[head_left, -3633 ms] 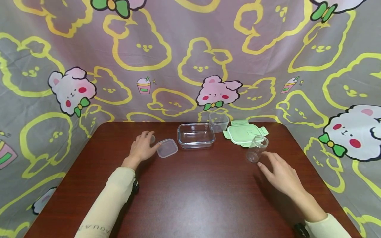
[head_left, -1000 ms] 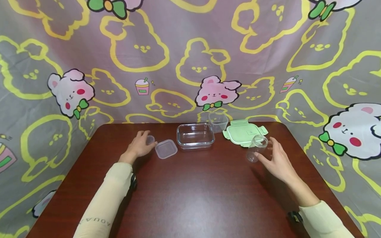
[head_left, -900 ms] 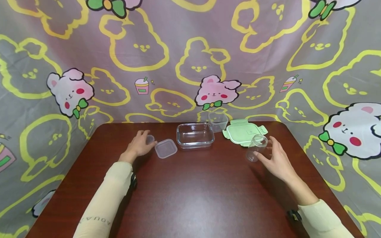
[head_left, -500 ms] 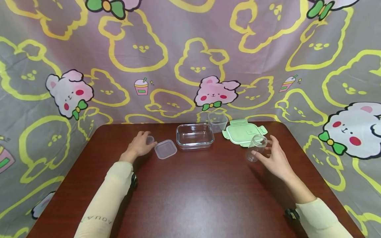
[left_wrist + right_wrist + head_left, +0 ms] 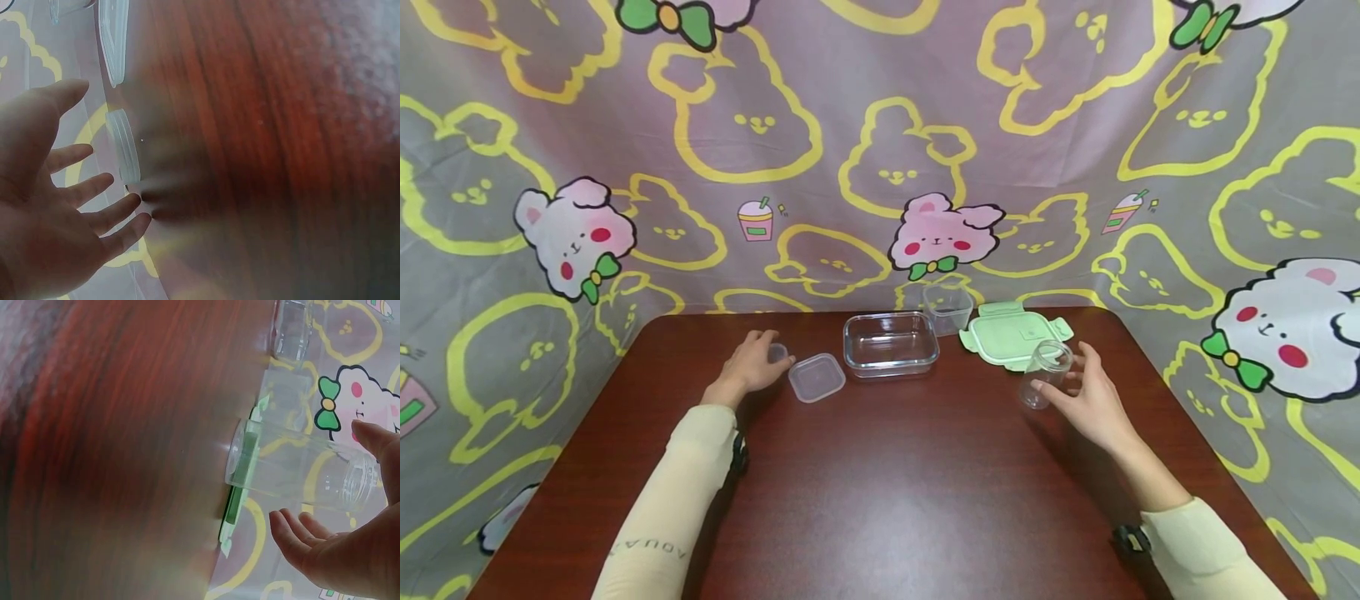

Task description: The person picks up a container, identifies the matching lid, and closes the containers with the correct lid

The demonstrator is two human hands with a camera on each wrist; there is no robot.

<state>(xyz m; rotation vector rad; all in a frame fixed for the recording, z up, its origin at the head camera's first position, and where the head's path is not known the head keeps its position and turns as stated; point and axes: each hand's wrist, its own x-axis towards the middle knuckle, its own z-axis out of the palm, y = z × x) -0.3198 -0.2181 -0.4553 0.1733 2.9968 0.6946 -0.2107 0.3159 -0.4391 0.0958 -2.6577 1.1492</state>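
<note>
My left hand (image 5: 751,367) is at the table's far left, its fingers spread beside a small round clear lid (image 5: 123,149). In the left wrist view the fingertips reach down close to the table, with the palm apart from the lid. To the right of that hand lies a square translucent lid (image 5: 817,378). My right hand (image 5: 1093,402) stands around an upright clear jar (image 5: 290,465) without a cap. Thumb and fingers are on either side of it, loosely bent; the right wrist view shows a gap between fingers and jar.
A rectangular glass container (image 5: 891,367) stands at the back middle, with a square clear plastic tub (image 5: 949,310) behind its right corner. Right of these lies a green lid with side clips (image 5: 1011,337), partly behind the jar. A patterned curtain (image 5: 850,125) borders the brown table (image 5: 880,483).
Since the earliest frame my right hand has moved forward, bringing thumb and fingers to both sides of the jar. My left hand has drawn slightly left, showing more of the round lid.
</note>
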